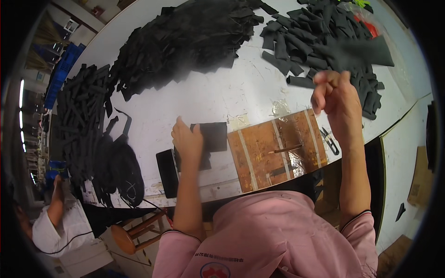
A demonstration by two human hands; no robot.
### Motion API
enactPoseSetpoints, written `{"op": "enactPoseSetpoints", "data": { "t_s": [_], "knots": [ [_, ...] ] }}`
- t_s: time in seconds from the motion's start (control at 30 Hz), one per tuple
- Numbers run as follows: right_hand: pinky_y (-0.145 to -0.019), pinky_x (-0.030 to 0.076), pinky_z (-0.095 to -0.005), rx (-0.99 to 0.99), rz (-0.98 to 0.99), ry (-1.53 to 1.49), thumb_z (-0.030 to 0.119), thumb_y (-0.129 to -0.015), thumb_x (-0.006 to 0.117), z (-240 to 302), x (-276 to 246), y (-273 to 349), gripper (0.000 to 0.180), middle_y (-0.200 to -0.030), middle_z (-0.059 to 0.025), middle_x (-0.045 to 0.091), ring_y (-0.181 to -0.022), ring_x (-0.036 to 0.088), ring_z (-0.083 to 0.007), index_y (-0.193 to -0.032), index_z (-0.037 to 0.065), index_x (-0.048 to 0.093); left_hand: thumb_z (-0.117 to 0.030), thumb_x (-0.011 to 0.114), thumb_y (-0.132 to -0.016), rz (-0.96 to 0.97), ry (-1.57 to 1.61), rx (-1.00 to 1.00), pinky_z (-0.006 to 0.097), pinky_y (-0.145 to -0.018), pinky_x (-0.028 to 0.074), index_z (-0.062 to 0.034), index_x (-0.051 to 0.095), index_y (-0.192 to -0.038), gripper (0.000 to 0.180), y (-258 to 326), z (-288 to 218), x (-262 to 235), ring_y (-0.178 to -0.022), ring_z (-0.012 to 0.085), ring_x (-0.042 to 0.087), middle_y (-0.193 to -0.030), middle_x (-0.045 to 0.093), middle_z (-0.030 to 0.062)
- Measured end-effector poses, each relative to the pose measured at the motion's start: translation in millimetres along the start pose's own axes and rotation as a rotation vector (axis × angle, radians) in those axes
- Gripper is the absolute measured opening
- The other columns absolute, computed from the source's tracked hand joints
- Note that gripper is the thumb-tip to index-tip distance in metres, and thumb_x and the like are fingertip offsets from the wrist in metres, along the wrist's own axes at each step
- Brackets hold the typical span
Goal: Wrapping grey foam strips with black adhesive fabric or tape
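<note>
My left hand (187, 139) rests flat on a small stack of black fabric pieces (211, 135) near the table's front edge. Raised above the table at the right, my right hand (334, 95) pinches one end of a long black fabric piece (366, 52), which stretches up and to the right, blurred. Under that hand lies a heap of rolled black fabric pieces (306, 32).
A taped brown wooden board (273, 150) lies on the white table (218, 92), with black scissors (330, 140) at its right. A black phone (167, 172) sits left of the stack. Big black fabric piles (185, 37) and strips (81, 120) fill the back and left. A person in white (53, 222) sits lower left beside a stool (134, 231).
</note>
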State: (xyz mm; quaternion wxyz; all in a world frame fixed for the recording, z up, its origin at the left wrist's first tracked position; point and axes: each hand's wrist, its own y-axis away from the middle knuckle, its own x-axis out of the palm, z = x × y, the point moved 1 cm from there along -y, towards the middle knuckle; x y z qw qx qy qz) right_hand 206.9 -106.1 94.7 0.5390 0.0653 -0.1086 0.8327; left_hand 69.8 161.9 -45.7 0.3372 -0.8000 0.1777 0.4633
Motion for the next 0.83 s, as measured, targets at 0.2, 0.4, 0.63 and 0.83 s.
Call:
{"op": "enactPoseSetpoints", "data": {
  "t_s": [0.2, 0.4, 0.63, 0.83],
  "knots": [
    [-0.049, 0.037, -0.0221, 0.235, 0.073, 0.285, 0.025, -0.089, 0.041, -35.3, 17.5, 95.0, 0.031, -0.056, -0.0030, 0.048, -0.051, 0.046, -0.0083, -0.075, 0.000, 0.053, -0.010, 0.057, -0.071, 0.507, 0.145, -0.022, 0.039, -0.069, 0.041, -0.0007, 0.055, -0.079, 0.013, -24.0, 32.8, 9.4, -0.079, 0.0314, 0.051, -0.082, 0.057, 0.0141],
    [-0.048, 0.037, -0.0197, 0.713, 0.432, -0.115, 0.038, -0.089, 0.040, -95.2, 40.5, 113.3, 0.041, -0.058, -0.0012, 0.049, -0.051, 0.046, -0.0083, -0.074, 0.003, 0.054, -0.007, 0.060, -0.069, 0.151, 0.407, 0.427, 0.031, -0.066, 0.041, 0.0007, 0.055, -0.079, 0.014, -4.1, -30.9, -44.7, -0.078, 0.0245, 0.052, -0.079, 0.056, 0.0126],
    [-0.049, 0.038, -0.0200, 0.816, 0.384, -0.150, 0.046, -0.087, 0.039, -106.6, 53.4, 112.1, 0.047, -0.058, -0.0017, 0.049, -0.052, 0.046, -0.0079, -0.076, 0.004, 0.055, -0.019, 0.064, -0.070, 0.298, 0.149, 0.145, 0.039, -0.072, 0.040, -0.0004, 0.054, -0.086, 0.027, 7.6, 2.7, 3.7, -0.085, 0.0328, 0.050, -0.086, 0.054, 0.0161],
    [-0.050, 0.038, -0.0211, 0.795, 0.389, -0.085, 0.046, -0.088, 0.038, -111.7, 46.5, 117.6, 0.048, -0.059, -0.0024, 0.049, -0.053, 0.046, -0.0089, -0.077, 0.003, 0.055, -0.012, 0.064, -0.068, 0.309, 0.439, 0.192, 0.041, -0.067, 0.041, -0.0024, 0.056, -0.077, 0.015, 2.7, -5.6, 11.0, -0.075, 0.0299, 0.053, -0.080, 0.053, 0.0141]
  ]
}}
